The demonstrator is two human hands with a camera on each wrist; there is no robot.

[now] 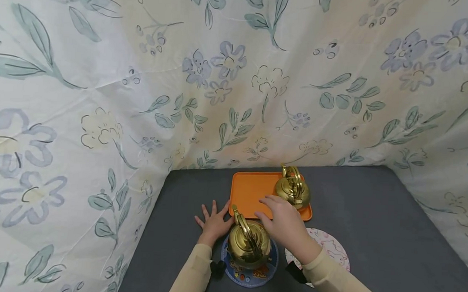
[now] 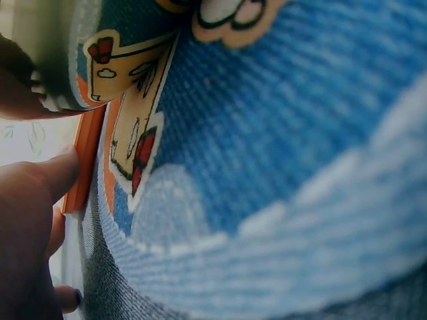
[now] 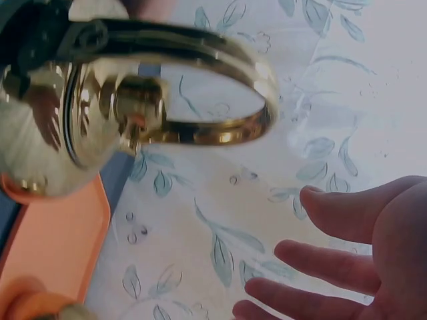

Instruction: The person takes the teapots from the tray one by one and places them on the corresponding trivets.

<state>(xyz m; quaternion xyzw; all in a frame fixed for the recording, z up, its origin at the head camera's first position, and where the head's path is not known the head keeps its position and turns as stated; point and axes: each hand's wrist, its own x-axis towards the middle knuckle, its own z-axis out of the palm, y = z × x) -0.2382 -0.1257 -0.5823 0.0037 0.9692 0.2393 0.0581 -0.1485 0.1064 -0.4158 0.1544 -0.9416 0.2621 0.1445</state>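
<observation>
1. Near kettle (image 1: 249, 244): brass-coloured, upright on the blue patterned mat (image 1: 249, 275) at the front edge of the grey table (image 1: 390, 240), handle (image 1: 241, 220) raised. The mat separates the kettle base from the table surface.
2. Far kettle (image 1: 293, 191): same finish, upright in the back right corner of the orange tray (image 1: 249, 190), which lies near the table's back edge. In the right wrist view its looped handle (image 3: 220, 87) stands up over the lid.
3. Right hand (image 1: 283, 218): above the tray's front edge, between the two kettles, fingers straight and spread, holding nothing. It is just beside the far kettle; contact cannot be confirmed.
4. Left hand (image 1: 213, 221): flat on the table, fingers splayed, just left of the tray's front left corner and of the near kettle. Judged to be a bracing position.
5. Pink round mat (image 1: 331, 246): on the table right of the blue mat, partly covered by the right forearm, nothing standing on it.
6. Floral cloth (image 1: 102, 114): hangs behind and beside the table.
</observation>
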